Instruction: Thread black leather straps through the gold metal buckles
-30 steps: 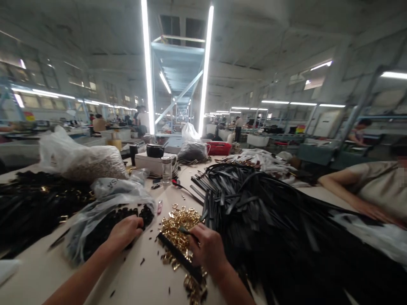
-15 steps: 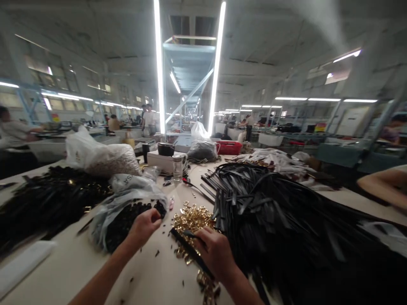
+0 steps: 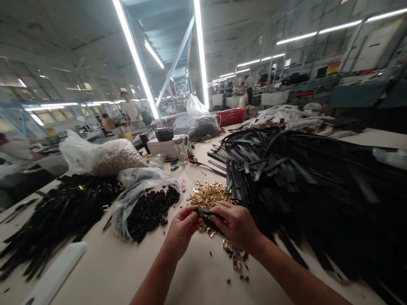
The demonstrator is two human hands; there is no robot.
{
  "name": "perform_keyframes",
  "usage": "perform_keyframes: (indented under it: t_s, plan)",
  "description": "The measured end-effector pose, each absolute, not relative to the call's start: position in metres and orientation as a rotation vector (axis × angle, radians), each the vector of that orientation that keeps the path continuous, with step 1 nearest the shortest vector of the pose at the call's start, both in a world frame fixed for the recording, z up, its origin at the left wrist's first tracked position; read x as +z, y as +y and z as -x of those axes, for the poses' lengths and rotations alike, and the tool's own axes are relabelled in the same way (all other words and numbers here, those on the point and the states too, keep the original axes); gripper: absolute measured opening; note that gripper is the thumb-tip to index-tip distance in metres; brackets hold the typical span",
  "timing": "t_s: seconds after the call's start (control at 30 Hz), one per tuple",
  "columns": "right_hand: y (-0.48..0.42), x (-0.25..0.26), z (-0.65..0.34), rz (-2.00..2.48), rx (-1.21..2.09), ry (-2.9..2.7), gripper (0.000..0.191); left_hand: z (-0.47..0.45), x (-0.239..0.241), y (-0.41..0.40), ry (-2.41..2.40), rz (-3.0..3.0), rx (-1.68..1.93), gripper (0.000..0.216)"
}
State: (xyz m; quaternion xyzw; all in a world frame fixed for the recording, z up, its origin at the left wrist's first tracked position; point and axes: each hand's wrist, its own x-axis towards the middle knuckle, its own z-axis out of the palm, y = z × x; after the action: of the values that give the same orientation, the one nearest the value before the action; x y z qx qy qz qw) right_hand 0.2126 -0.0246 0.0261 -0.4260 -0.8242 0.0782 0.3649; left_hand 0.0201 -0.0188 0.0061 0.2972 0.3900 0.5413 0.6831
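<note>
Now that my left hand point(image 3: 184, 226) has left black pieces point(image 3: 151, 211) at 10 o'clock, it and right hand point(image 3: 241, 225) pinch strap point(image 3: 207, 212); fitting likely.

Through head camera I see left hand point(image 3: 181, 233) and right hand point(image 3: 239, 223), both bare. Left forearm point(image 3: 158, 273) and right forearm point(image 3: 289, 267) bare too, down to lower edge of my view. Wrists narrow, forearms broader, outlines smooth. Nails too small for me to tell.
</note>
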Motion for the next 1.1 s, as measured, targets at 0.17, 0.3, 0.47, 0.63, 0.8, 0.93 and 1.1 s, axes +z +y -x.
perform_keyframes:
  t_s: [0.17, 0.3, 0.47, 0.63, 0.8, 0.93, 1.1]
  plan:
    - [-0.025, 0.026, -0.213, 1.100, 0.097, -2.141, 0.028, -0.022, 0.007, -0.020, 0.840, -0.536, 1.213, 0.034]
    - [-0.026, 0.028, -0.213, 1.102, 0.030, -2.157, 0.030, -0.024, 0.006, -0.020, 0.845, -0.499, 1.214, 0.035]
    - [-0.028, 0.031, -0.211, 1.125, 0.261, -2.063, 0.022, -0.022, 0.007, -0.018, 0.860, -0.621, 1.281, 0.032]
    - [-0.028, 0.034, -0.209, 1.133, 0.853, -1.818, 0.017, -0.021, 0.006, -0.019, 0.882, -0.757, 1.353, 0.029]
    - [-0.027, 0.035, -0.205, 1.086, 1.185, -1.598, 0.022, -0.024, 0.007, -0.022, 0.861, -0.865, 1.374, 0.025]
    - [-0.026, 0.037, -0.206, 1.061, 1.233, -1.561, 0.024, -0.025, 0.007, -0.024, 0.878, -0.951, 1.366, 0.027]
    - [-0.028, 0.037, -0.208, 1.172, 1.029, -1.693, 0.021, -0.021, 0.002, -0.023, 0.982, -1.214, 1.377, 0.028]
